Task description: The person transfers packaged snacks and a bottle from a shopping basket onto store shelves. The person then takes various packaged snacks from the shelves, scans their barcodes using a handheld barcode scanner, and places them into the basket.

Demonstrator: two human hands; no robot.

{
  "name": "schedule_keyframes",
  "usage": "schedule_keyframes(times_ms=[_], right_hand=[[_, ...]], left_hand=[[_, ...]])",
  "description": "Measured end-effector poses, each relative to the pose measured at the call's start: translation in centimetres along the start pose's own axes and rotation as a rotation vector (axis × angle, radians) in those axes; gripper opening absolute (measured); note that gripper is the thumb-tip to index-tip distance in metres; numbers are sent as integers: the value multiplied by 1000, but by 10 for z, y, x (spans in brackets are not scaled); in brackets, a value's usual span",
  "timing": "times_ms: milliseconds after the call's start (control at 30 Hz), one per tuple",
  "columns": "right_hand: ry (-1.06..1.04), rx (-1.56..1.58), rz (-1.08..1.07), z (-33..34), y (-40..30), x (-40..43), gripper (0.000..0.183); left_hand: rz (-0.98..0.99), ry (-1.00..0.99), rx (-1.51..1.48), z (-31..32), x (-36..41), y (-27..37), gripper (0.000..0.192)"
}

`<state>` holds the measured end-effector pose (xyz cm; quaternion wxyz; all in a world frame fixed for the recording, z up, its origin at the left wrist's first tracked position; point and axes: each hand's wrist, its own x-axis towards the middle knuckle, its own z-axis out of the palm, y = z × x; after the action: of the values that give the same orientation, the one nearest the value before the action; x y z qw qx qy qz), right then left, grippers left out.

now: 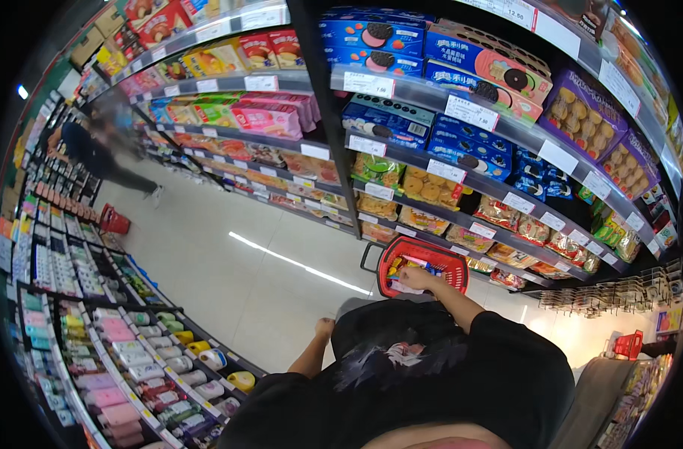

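In front of me to the right is a red plastic shopping basket [458, 269] with slotted walls and a black handle [369, 256] swung out to its left. Several colourful packages [417, 261] lie in it, too small to tell apart. My right hand [415, 277] reaches in over the packages with bent fingers; its underside is hidden, so any hold is unclear. Down at my left side, my left hand [324, 326] is curled into a loose fist with nothing visible in it, over the tiled floor [251, 275].
Snack shelves [414, 84] stand ahead, with blue cookie boxes [375, 36] and bagged biscuits [433, 186]. Shelves of bottles [150, 356] line the left. Farther down the aisle are a bending person [100, 149] and another red basket [115, 219]. Hook racks [605, 294] stick out at right.
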<state>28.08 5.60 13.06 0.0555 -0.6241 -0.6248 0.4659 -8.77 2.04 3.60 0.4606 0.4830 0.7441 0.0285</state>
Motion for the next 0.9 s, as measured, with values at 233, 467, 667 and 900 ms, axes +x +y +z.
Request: schedule_keyframes(times_ms=[233, 467, 667, 900], right_hand=[[834, 245, -286, -181, -105, -40, 16], [1632, -693, -442, -331, -238, -136, 41], [1631, -1035, 12, -368, -275, -126, 56], [1550, -993, 249, -354, -278, -137, 47]], left_hand=[[-151, -199, -257, -4, 106, 21, 49], [253, -306, 204, -62, 192, 142, 28], [259, -481, -58, -74, 214, 228, 22], [692, -652, 474, -56, 226, 215, 25]])
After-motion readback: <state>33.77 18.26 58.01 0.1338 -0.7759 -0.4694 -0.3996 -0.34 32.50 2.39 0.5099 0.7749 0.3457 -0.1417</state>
